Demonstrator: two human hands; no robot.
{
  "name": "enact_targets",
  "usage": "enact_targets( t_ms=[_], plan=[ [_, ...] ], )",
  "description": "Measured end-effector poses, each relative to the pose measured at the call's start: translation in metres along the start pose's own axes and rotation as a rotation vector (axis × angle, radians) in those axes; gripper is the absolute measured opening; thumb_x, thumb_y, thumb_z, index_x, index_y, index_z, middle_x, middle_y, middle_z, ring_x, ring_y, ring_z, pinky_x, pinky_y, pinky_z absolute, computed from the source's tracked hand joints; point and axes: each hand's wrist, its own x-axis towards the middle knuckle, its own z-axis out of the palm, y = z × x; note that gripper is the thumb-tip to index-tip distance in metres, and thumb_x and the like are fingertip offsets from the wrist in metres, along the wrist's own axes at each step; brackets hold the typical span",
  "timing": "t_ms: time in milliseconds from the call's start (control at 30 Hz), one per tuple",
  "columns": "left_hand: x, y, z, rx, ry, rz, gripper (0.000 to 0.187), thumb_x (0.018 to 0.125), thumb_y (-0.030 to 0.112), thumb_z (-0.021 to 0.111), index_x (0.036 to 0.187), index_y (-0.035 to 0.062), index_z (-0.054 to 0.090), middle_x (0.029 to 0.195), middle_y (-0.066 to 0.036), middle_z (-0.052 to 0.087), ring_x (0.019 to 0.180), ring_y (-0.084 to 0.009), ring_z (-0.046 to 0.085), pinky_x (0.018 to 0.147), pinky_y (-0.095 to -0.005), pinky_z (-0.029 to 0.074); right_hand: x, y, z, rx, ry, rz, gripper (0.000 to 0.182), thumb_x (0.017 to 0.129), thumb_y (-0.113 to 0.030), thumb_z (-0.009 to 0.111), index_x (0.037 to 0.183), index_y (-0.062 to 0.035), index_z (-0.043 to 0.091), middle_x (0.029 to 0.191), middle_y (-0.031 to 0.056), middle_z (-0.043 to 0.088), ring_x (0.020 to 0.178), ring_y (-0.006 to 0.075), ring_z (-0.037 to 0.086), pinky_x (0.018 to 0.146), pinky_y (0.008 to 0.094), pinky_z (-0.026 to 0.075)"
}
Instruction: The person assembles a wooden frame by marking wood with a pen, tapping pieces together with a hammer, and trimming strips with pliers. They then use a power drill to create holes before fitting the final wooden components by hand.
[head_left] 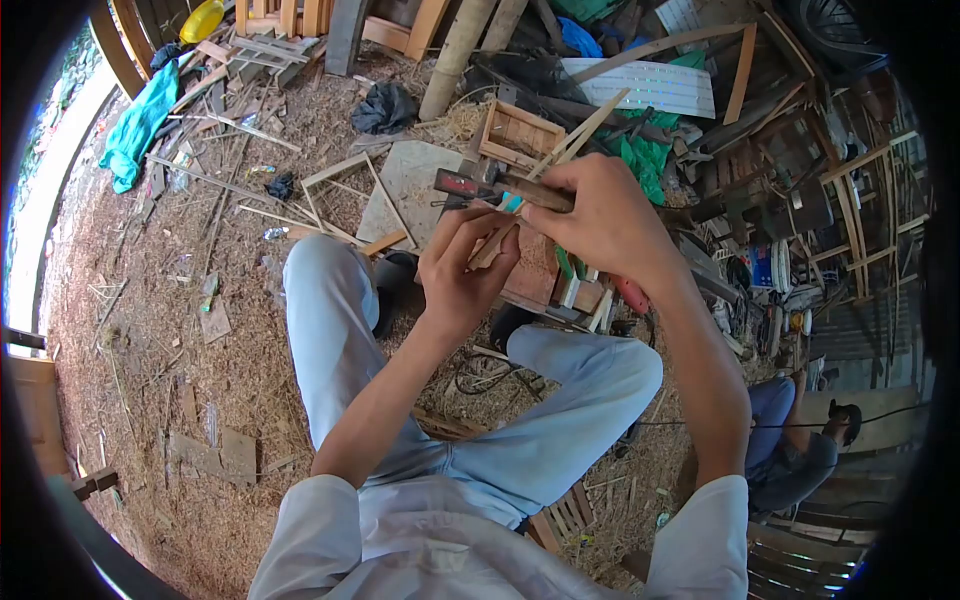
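Observation:
My right hand point(600, 215) is closed around the wooden handle of a hammer point(538, 192). The hammer's dark head, with a red patch, points left above my left hand point(462, 268). My left hand's fingers are curled and pinched around a thin wooden strip point(492, 243); its fingertips are partly hidden beneath the hammer. Light wooden strips point(582, 132) slant up and to the right behind my right hand. A small turquoise piece point(512, 202) shows between the hands. Below them stands a wooden work block point(530, 268).
Green-handled tools point(566, 264) and a red object point(632, 294) lie right of the block. Beyond it are a wooden box point(520, 133) and a wooden frame point(345, 190). Shavings cover the ground. Another person point(800, 450) sits at the right.

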Motion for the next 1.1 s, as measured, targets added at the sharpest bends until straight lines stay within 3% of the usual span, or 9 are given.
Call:
enact_targets(
  t_ms=[200, 300, 533, 600, 700, 1100],
  plan=[
    [0.000, -0.005, 0.000, -0.015, 0.027, 0.057, 0.028, 0.067, -0.008, 0.074, 0.091, 0.0030, 0.066, 0.081, -0.009, 0.062, 0.069, -0.0237, 0.061, 0.060, -0.0325, 0.049, 0.007, 0.004, 0.005, -0.026, 0.012, -0.069, 0.033, 0.072, -0.017, 0.071, 0.093, 0.0077, 0.068, 0.076, 0.0269, 0.065, 0.078, 0.0382, 0.067, 0.072, 0.0413, 0.051],
    [0.001, -0.007, -0.002, 0.011, 0.020, 0.094, 0.027, 0.067, -0.007, 0.077, 0.091, 0.0021, 0.068, 0.081, -0.008, 0.064, 0.068, -0.0193, 0.063, 0.062, -0.0284, 0.049, 0.008, 0.001, 0.005, -0.032, 0.006, -0.062, 0.032, 0.071, -0.017, 0.071, 0.092, 0.0074, 0.068, 0.075, 0.0265, 0.064, 0.077, 0.0381, 0.067, 0.071, 0.0408, 0.051],
    [-0.001, -0.005, -0.003, 0.007, 0.011, 0.042, 0.028, 0.067, -0.006, 0.077, 0.092, 0.0022, 0.067, 0.080, -0.008, 0.064, 0.069, -0.0196, 0.062, 0.061, -0.0290, 0.048, 0.009, -0.008, 0.001, -0.062, -0.031, -0.029, 0.026, 0.071, -0.016, 0.071, 0.087, 0.0040, 0.070, 0.074, 0.0252, 0.064, 0.073, 0.0371, 0.066, 0.068, 0.0407, 0.051],
    [0.002, -0.003, -0.003, 0.014, 0.025, 0.052, 0.029, 0.066, -0.007, 0.075, 0.091, 0.0049, 0.066, 0.079, -0.007, 0.061, 0.069, -0.0250, 0.059, 0.061, -0.0336, 0.048, 0.011, -0.007, 0.001, -0.056, -0.033, -0.032, 0.025, 0.071, -0.016, 0.071, 0.087, 0.0036, 0.070, 0.074, 0.0247, 0.064, 0.073, 0.0368, 0.066, 0.069, 0.0409, 0.051],
    [0.002, -0.005, -0.003, 0.015, 0.015, 0.053, 0.029, 0.067, -0.006, 0.077, 0.093, 0.0023, 0.067, 0.081, -0.008, 0.064, 0.069, -0.0204, 0.063, 0.062, -0.0292, 0.049, 0.013, -0.007, 0.002, -0.070, -0.039, -0.019, 0.025, 0.071, -0.016, 0.071, 0.087, 0.0026, 0.070, 0.074, 0.0238, 0.065, 0.074, 0.0362, 0.066, 0.069, 0.0411, 0.051],
    [0.003, 0.005, -0.003, 0.064, 0.037, 0.022, 0.020, 0.070, -0.004, 0.072, 0.088, 0.0014, 0.066, 0.077, -0.009, 0.061, 0.068, -0.0234, 0.058, 0.063, -0.0323, 0.047, 0.014, -0.019, 0.006, -0.169, -0.021, 0.021, 0.024, 0.069, -0.015, 0.073, 0.084, 0.0025, 0.070, 0.080, 0.0238, 0.067, 0.078, 0.0368, 0.067, 0.076, 0.0432, 0.053]
  ],
)
